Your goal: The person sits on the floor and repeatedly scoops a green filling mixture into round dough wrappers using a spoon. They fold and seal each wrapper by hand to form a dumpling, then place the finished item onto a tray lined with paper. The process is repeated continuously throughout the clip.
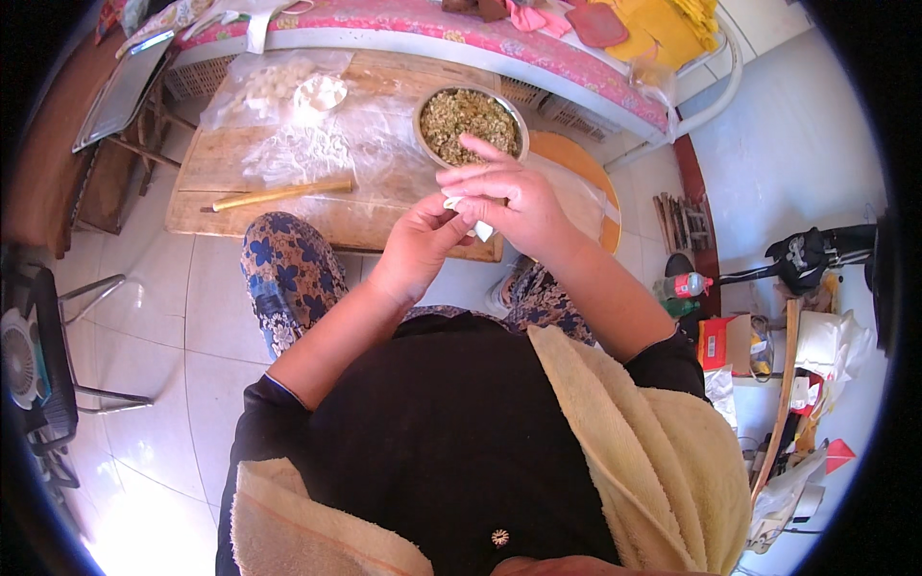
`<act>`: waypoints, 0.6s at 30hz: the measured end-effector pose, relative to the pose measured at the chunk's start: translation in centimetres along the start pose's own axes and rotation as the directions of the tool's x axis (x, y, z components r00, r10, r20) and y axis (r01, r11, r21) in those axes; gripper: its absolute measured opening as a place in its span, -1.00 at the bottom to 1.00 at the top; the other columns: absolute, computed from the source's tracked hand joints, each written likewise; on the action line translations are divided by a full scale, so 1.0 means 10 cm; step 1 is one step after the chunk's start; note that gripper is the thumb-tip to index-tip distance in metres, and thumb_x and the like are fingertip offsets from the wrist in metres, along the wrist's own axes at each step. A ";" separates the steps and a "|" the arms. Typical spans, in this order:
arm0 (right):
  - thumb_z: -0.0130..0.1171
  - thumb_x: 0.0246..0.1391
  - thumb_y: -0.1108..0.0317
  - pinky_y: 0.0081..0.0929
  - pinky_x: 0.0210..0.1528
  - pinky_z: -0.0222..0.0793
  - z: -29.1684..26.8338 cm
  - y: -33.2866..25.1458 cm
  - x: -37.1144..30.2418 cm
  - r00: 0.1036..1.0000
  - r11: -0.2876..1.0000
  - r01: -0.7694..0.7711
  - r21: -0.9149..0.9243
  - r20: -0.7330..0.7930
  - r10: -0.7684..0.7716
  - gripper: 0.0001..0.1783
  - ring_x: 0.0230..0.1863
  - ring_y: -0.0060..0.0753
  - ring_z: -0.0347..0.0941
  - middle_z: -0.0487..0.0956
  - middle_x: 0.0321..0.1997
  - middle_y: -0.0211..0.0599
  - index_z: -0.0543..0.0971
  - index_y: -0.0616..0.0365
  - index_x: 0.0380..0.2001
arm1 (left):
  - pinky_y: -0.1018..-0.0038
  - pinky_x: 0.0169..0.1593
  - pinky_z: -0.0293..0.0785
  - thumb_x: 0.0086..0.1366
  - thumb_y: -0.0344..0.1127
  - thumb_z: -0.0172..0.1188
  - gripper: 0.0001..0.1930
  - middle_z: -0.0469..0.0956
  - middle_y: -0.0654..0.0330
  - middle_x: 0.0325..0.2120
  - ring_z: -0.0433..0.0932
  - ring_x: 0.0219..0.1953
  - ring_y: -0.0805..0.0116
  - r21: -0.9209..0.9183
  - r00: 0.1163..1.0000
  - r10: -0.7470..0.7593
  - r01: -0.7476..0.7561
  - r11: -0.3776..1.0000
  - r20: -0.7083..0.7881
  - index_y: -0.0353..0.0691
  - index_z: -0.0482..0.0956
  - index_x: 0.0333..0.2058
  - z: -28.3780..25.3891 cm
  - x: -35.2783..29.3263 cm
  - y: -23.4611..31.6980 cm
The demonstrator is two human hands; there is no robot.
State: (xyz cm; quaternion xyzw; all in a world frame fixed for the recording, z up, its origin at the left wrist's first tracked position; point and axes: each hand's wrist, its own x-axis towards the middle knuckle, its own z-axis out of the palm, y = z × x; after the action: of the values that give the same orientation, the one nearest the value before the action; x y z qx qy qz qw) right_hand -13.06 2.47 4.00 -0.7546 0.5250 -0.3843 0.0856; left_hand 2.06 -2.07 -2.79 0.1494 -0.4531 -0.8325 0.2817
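Observation:
Both hands are raised in front of me, just past the near edge of the low wooden table. A small white dumpling (pixel 483 230) is pinched between them, its dough partly hidden by my fingers. My left hand (pixel 420 246) grips it from the left with thumb and fingers. My right hand (pixel 519 200) closes thumb and finger on its top edge, while its other fingers stick out. Beyond my right hand stands a metal bowl (pixel 525 144) of chopped greenish-brown filling (pixel 466 120). A wooden rolling pin (pixel 281 195) lies on the table to the left.
The wooden table (pixel 216 168) carries floury plastic (pixel 298 154), a small bowl of white flour (pixel 320 93) and pale dough pieces (pixel 274 86). Right of the bowl is a round board (pixel 612 216). A bed with pink bedding (pixel 384 27) lies behind; a black chair (pixel 58 365) stands left.

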 end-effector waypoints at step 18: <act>0.13 0.07 0.46 -0.11 0.32 0.02 0.04 0.04 -0.08 0.989 0.984 -0.129 0.124 0.092 0.118 -0.87 0.15 -0.12 0.41 0.64 -0.21 -0.21 0.62 0.27 -0.36 | 0.54 0.01 0.34 0.35 -0.35 0.08 -0.74 0.53 0.28 -0.19 0.42 -0.12 0.56 0.013 0.998 -0.035 0.034 0.999 0.061 -0.30 0.52 -0.04 0.02 0.02 -0.03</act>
State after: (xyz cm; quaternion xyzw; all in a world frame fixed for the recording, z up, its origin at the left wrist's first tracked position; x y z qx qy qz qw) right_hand -13.23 2.88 3.16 -0.7290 0.5406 -0.3793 0.1799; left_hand 1.72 -1.93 -2.95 0.1331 -0.4637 -0.8388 0.2523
